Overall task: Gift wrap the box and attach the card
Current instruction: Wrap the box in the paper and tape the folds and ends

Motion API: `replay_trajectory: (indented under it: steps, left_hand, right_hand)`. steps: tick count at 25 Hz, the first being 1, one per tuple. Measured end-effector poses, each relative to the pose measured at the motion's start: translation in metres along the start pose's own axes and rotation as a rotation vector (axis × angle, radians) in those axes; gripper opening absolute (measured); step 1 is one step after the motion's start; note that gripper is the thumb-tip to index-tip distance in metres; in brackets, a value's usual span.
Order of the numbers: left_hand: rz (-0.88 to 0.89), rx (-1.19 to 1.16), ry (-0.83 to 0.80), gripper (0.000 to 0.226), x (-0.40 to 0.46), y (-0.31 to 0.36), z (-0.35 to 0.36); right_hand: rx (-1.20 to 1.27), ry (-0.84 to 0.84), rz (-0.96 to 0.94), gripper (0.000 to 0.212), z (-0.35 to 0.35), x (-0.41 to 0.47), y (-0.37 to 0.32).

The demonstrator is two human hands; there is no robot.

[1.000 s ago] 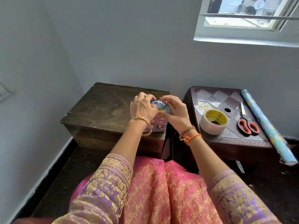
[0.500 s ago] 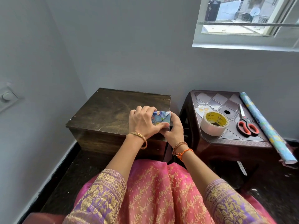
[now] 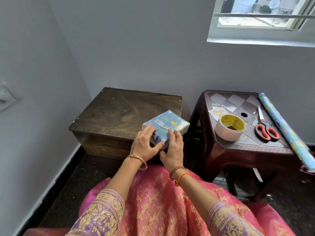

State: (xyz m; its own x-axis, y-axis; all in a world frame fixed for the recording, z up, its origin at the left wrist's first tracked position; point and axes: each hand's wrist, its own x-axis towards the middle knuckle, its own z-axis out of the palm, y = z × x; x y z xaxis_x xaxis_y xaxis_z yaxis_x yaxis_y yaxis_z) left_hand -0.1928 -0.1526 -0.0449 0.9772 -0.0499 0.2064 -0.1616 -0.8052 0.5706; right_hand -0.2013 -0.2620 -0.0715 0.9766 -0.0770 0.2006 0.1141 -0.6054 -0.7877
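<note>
- A dark wooden desk [image 3: 119, 113] stands against a grey wall.
- The wrapped box [image 3: 167, 126] lies flat at its near right corner.
- Your left hand [image 3: 144, 145] and right hand [image 3: 172, 149] press its near end, fingers fairly straight, grip loose.
- The card [image 3: 216, 111], tape [image 3: 230, 126] and scissors [image 3: 265, 128] sit on the stool [image 3: 238, 147] beside it.

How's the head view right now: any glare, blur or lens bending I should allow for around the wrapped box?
Head view: soft daylight from the window, which is overexposed; the wrapped box and both hands, left and right, look sharp; a mild sheen on the plastic stool; wide-angle bending curves the walls and the paper roll.
</note>
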Motion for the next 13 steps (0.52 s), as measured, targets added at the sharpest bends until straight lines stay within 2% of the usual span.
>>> replay_trajectory:
  steps: [2,4,5,7,9,10,12,13]
  left_hand:
    - [-0.118,-0.152,-0.058,0.071,-0.002,-0.009,0.005]
    - [-0.21,-0.267,0.072,0.063,0.0,-0.009,0.009]
    - [-0.25,-0.312,0.161,0.06,0.003,-0.009,0.012]
    - [-0.381,-0.398,0.307,0.059,0.008,-0.004,0.013]
    - [-0.564,-0.438,0.348,0.06,0.013,0.002,0.012]
    - [-0.626,-0.453,0.325,0.06,0.015,0.004,0.011]
    - [-0.665,-0.513,0.254,0.061,0.015,0.007,0.012]
    - [-0.674,-0.55,0.237,0.06,0.016,0.008,0.012]
  right_hand:
    - [0.031,-0.158,-0.019,0.073,0.006,-0.007,-0.002]
    - [0.099,-0.251,-0.065,0.069,0.004,-0.009,-0.008]
    - [0.139,-0.223,-0.072,0.065,0.001,-0.005,-0.01]
    - [0.178,-0.061,-0.027,0.058,-0.005,0.011,-0.006]
    - [0.156,0.099,0.059,0.056,-0.019,0.032,0.001]
    - [0.133,0.108,0.111,0.059,-0.026,0.04,0.004]
    - [0.147,-0.019,0.228,0.065,-0.036,0.051,0.011]
    - [0.206,-0.082,0.266,0.056,-0.038,0.055,0.013]
